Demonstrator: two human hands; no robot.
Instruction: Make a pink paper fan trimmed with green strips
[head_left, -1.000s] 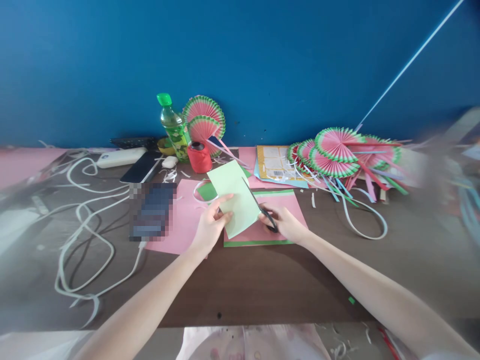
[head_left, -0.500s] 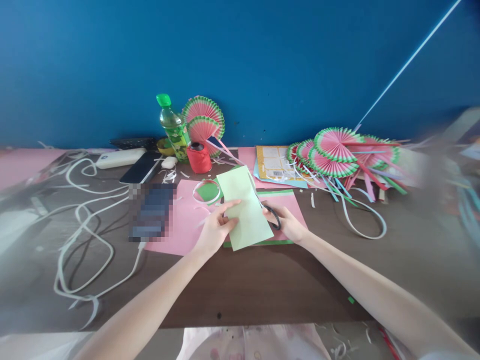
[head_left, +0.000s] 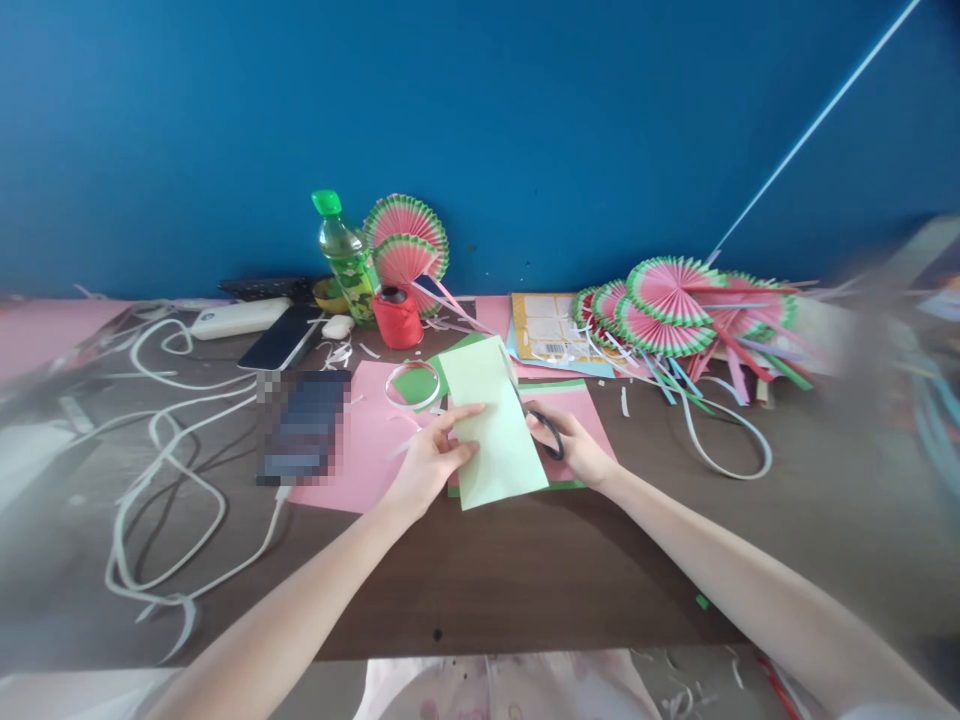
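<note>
My left hand (head_left: 437,452) grips a light green sheet of paper (head_left: 496,440) by its left side, with fingers on its face and the thumb lower down. The sheet is tilted and raised in front of me. My right hand (head_left: 577,443) is closed on a pair of scissors (head_left: 553,440) by the black handle, at the sheet's right edge. The blades are mostly hidden by the paper. Beneath lie pink sheets (head_left: 352,460), one with green strips along its edges. A roll of white tape (head_left: 388,385) rests by a darker green piece of paper (head_left: 417,383).
Folded pink-and-green paper fans (head_left: 671,300) are piled at the right; more fans (head_left: 405,235) lean on the wall beside a green-capped bottle (head_left: 346,255) and a red spool (head_left: 398,318). Phones (head_left: 281,338) and a looped white cable (head_left: 172,455) lie left. Paper scraps are scattered about.
The green sheet has turned slightly, its lower left corner dropping a little and its top shifting right. Less of the scissor blades shows. Both hands stay almost in place.
</note>
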